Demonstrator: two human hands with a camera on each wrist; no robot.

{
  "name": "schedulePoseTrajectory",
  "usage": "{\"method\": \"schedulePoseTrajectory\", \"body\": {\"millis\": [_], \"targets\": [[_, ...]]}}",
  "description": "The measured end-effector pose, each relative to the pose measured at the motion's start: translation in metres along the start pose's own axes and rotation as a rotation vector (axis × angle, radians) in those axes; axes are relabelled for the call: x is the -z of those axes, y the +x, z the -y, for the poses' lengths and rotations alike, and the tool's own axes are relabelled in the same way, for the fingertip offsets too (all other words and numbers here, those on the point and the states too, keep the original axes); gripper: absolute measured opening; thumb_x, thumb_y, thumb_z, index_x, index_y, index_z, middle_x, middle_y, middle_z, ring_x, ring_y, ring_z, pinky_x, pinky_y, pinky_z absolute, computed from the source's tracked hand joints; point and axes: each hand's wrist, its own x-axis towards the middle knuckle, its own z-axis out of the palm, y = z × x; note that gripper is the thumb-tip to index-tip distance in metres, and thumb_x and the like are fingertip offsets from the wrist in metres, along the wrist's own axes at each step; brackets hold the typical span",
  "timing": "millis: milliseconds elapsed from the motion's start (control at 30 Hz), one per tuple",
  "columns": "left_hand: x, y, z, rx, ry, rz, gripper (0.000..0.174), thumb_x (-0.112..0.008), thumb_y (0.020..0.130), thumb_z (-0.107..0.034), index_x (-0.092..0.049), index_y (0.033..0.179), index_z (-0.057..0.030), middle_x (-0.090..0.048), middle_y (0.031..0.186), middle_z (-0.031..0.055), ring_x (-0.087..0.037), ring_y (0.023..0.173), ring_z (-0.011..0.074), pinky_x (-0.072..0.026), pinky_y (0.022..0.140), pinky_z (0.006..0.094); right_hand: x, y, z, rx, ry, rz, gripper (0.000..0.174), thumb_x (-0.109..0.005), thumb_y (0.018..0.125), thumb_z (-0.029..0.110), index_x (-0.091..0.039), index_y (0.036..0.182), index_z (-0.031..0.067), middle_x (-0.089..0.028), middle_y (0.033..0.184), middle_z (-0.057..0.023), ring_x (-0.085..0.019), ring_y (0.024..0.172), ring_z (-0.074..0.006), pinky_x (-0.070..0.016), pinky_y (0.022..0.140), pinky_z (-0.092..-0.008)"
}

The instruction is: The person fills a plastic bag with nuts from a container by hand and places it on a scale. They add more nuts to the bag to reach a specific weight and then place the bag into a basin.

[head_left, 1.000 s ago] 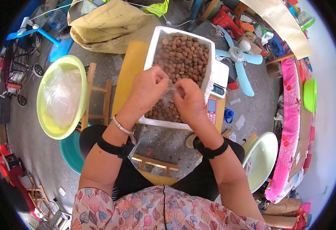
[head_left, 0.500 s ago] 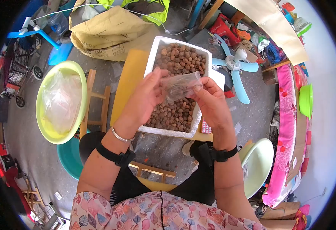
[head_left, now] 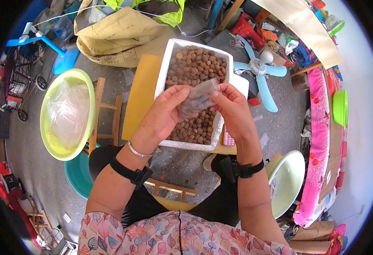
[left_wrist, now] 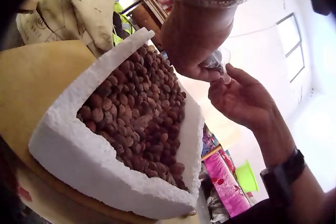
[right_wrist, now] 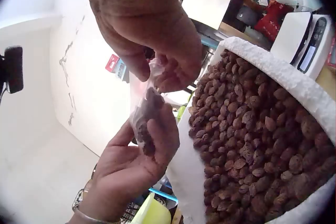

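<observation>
Over a white foam box [head_left: 186, 145] full of brown, ridged pits [head_left: 199, 63], both hands hold a small clear plastic bag [head_left: 199, 97]. Dark pieces like the pits show through the film in the right wrist view, in the bag's lower part [right_wrist: 146, 121]. My left hand [head_left: 169, 105] pinches the bag's left end between thumb and fingers. At the other end, my right hand [head_left: 234, 106] grips the upper corner with thumb and fingertips. The bag is tilted, its right end higher in the head view.
The box stands on a yellow table [head_left: 141, 93], with a white scale [right_wrist: 310, 40] and a red phone [head_left: 228, 139] on its right. A yellow basin [head_left: 45, 123] at left holds plastic bags [head_left: 69, 114]. A blue-bladed fan [head_left: 258, 68] and pale green basin [head_left: 292, 178] are at right.
Both hands were close together at the bag, then moved apart, spreading it into view. The left fingers, loose against it half a second ago, now pinch its left end.
</observation>
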Motion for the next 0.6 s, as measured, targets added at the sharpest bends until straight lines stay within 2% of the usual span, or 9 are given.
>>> {"method": "schedulePoseTrajectory", "body": {"millis": [200, 400, 500, 600], "targets": [[-0.001, 0.002, 0.003, 0.010, -0.043, 0.018, 0.038, -0.046, 0.111, -0.036, -0.060, 0.128, -0.0044, -0.068, 0.120, 0.0092, -0.067, 0.108, 0.0199, -0.0585, 0.088, 0.0387, 0.006, 0.004, -0.006, 0.005, 0.076, -0.005, 0.011, -0.067, 0.098, 0.012, -0.064, 0.107, 0.0061, -0.067, 0.099, -0.0001, -0.062, 0.087, -0.0085, -0.0509, 0.080, -0.0253], [-0.005, 0.005, 0.005, 0.028, -0.069, -0.019, 0.042, -0.046, 0.111, -0.038, -0.058, 0.131, -0.0031, -0.066, 0.125, 0.0101, -0.064, 0.115, 0.0212, -0.0550, 0.097, 0.0419, 0.008, 0.002, -0.003, 0.042, 0.133, -0.022, 0.009, -0.066, 0.100, 0.012, -0.063, 0.108, 0.0072, -0.068, 0.101, -0.0006, -0.064, 0.090, -0.0097, -0.0517, 0.082, -0.0268], [-0.003, 0.005, 0.007, 0.023, -0.044, -0.057, 0.039, -0.053, 0.108, -0.036, -0.060, 0.128, -0.0029, -0.067, 0.123, 0.0116, -0.064, 0.114, 0.0224, -0.0535, 0.098, 0.0416, 0.014, 0.001, 0.002, 0.080, 0.117, -0.016, 0.008, -0.064, 0.101, 0.011, -0.063, 0.108, 0.0075, -0.069, 0.101, -0.0008, -0.065, 0.091, -0.0102, -0.0525, 0.083, -0.0275], [-0.003, 0.006, 0.007, 0.013, 0.004, -0.094, 0.042, -0.052, 0.108, -0.038, -0.060, 0.129, -0.0022, -0.066, 0.126, 0.0140, -0.063, 0.117, 0.0251, -0.0524, 0.100, 0.0421, 0.027, 0.002, 0.010, 0.113, 0.130, -0.052, 0.006, -0.063, 0.102, 0.010, -0.063, 0.107, 0.0078, -0.069, 0.101, -0.0009, -0.065, 0.091, -0.0106, -0.0530, 0.082, -0.0279]]}}
